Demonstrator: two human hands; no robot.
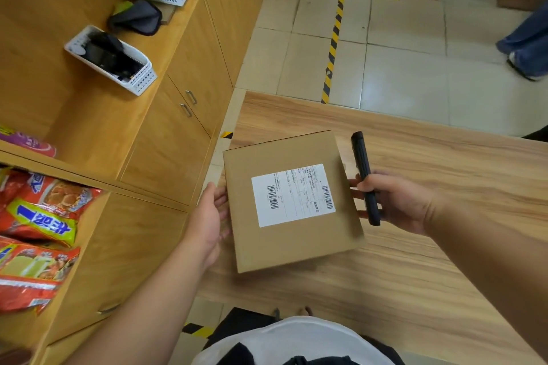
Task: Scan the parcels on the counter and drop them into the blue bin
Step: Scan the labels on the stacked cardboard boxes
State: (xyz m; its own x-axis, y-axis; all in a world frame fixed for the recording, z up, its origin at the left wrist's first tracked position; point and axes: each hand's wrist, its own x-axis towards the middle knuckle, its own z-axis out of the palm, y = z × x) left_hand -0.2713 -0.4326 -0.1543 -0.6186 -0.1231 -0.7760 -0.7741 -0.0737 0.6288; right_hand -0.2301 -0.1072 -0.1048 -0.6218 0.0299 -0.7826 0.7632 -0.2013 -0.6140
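Observation:
A flat brown cardboard parcel (292, 246) with a white barcode label (293, 195) facing up is held above the left end of the wooden counter (430, 163). My left hand (207, 216) holds its left edge, fingers going under the box. My right hand (394, 201) grips a black handheld scanner (366, 178) just off the parcel's right edge, and some of its fingertips touch that edge. No blue bin is in view.
Wooden cabinets (184, 92) stand to the left, with two white baskets (136, 80) on a shelf and snack packets (38, 216) lower down. Yellow-black tape (333, 47) marks the tiled floor. Another person's legs (525, 44) are at the far right.

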